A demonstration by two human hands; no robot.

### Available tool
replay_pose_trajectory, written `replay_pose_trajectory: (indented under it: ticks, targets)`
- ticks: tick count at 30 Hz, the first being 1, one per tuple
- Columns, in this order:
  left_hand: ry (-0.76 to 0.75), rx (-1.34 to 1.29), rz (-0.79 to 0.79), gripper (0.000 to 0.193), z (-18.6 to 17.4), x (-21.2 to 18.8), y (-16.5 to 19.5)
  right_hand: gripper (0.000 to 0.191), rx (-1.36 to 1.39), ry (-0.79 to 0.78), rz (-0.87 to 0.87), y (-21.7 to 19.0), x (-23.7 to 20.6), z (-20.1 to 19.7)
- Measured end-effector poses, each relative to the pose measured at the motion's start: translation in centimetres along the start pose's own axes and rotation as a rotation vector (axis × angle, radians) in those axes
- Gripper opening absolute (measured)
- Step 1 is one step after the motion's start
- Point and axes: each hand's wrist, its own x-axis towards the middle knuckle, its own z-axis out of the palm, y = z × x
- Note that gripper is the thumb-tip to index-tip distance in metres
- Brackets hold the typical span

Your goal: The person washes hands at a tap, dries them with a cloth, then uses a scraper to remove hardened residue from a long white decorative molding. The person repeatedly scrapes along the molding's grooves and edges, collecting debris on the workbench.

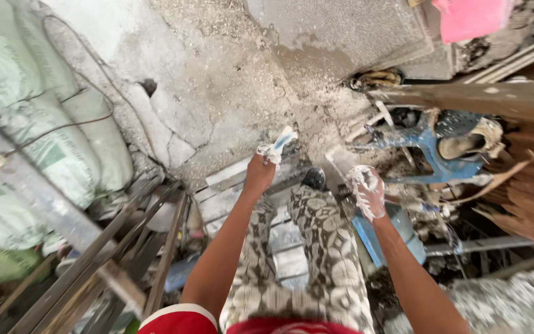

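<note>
My left hand [259,174] is closed around a small white and blue tool [277,146] smeared with white paste, held out over the cracked concrete floor [217,80]. Coated in white paste, my right hand [367,192] hangs with its fingers loosely curled, and whether it holds anything I cannot tell. Below both hands are my legs in patterned trousers [322,247], one dark shoe [313,179] stepping on pale boards [230,179].
Stacked green sacks [38,136] fill the left side, with wooden slats [125,247] leaning below them. A blue plastic chair [428,145] with a worn shoe [458,146] on it stands right, among debris. A brown plank [483,99] and a pink sheet [471,17] lie upper right.
</note>
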Motion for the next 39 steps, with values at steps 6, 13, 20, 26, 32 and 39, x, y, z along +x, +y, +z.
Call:
replay_pose_trajectory:
  ticks: [6,13,20,26,32,39]
  targets:
    - [0.032,0.284,0.002,0.02,8.8,15.0,-12.0,0.048,-0.475,-0.28,0.197,14.2,19.6,2.4]
    - [-0.02,0.284,0.032,0.021,15.5,24.3,-17.1,0.065,-0.79,-0.675,0.242,13.8,33.4,6.3]
    - [0.101,0.255,0.017,0.024,19.3,30.3,-20.2,0.085,-0.92,-0.49,0.041,7.6,42.5,9.7]
    - [0.17,0.451,0.469,0.016,22.3,32.8,-19.9,0.078,-0.936,-0.217,0.033,14.4,40.3,7.7]
    - [-0.399,-0.355,-0.124,0.023,31.8,30.7,-16.7,0.07,-0.431,-0.006,-0.056,22.0,39.7,6.6]
    - [-0.558,-1.069,-0.567,0.032,39.2,27.5,-16.1,0.062,0.342,0.109,0.031,25.8,40.4,8.7]
